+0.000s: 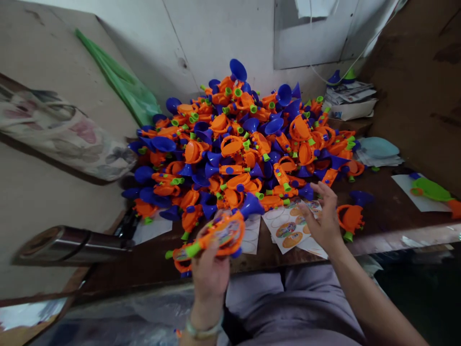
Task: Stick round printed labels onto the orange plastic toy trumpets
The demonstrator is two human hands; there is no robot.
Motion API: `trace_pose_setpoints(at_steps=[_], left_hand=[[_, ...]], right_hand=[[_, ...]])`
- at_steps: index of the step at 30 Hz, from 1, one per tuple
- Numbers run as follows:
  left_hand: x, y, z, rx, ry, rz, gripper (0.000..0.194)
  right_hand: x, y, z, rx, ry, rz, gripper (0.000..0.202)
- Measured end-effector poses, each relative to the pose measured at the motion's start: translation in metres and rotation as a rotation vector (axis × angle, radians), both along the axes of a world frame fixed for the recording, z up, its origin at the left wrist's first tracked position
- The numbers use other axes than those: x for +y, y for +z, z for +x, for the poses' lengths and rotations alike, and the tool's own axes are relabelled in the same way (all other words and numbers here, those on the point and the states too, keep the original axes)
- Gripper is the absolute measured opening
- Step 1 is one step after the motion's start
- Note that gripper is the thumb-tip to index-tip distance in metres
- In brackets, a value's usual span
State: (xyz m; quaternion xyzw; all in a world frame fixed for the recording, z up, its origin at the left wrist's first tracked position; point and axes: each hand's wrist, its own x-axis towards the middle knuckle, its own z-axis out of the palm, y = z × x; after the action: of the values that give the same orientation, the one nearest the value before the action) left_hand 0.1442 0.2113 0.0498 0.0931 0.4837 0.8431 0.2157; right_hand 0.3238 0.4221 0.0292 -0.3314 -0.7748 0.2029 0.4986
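Observation:
My left hand is closed around an orange toy trumpet with a blue bell and a green mouthpiece, held above the table's front edge. An oval sticker shows on the trumpet's side. My right hand has its fingers apart and holds nothing, over the right side of a sticker sheet with orange ovals. A big pile of similar toy trumpets lies just beyond both hands. Another trumpet rests to the right of my right hand.
A steel flask lies at the left, near a green plastic bag. Stacked papers and a light blue dish are at the back right. A green and orange toy lies on white paper at the far right.

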Motion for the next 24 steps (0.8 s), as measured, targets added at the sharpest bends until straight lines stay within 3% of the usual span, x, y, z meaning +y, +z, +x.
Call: trace_pose_setpoints(at_steps=[3, 6, 11, 14, 18, 21, 24], left_hand=[[-0.035, -0.012, -0.048, -0.074, 0.226, -0.162, 0.027], [-0.067, -0.022, -0.082, 0.038, 0.375, -0.37, 0.03], [-0.09, -0.035, -0.093, 0.052, 0.354, -0.547, 0.023], [-0.09, -0.043, -0.085, 0.005, 0.341, -0.55, 0.016], [-0.08, -0.048, -0.078, -0.041, 0.399, -0.481, 0.014], [-0.08, -0.042, -0.079, -0.078, 0.458, -0.433, 0.012], [-0.102, -0.024, -0.075, -0.103, 0.517, -0.409, 0.011]], right_hand=[[0.009, -0.024, 0.03, -0.311, -0.083, -0.071, 0.067], [0.006, -0.044, 0.046, -0.671, -0.128, -0.129, 0.073], [-0.001, -0.062, 0.048, -0.87, -0.102, -0.14, 0.065], [0.0, -0.059, 0.045, -0.9, -0.099, -0.137, 0.063], [0.003, -0.043, 0.038, -0.978, -0.086, -0.226, 0.072], [0.009, -0.029, 0.033, -1.014, -0.059, -0.265, 0.069], [0.019, -0.019, 0.031, -1.011, -0.015, -0.284, 0.07]])
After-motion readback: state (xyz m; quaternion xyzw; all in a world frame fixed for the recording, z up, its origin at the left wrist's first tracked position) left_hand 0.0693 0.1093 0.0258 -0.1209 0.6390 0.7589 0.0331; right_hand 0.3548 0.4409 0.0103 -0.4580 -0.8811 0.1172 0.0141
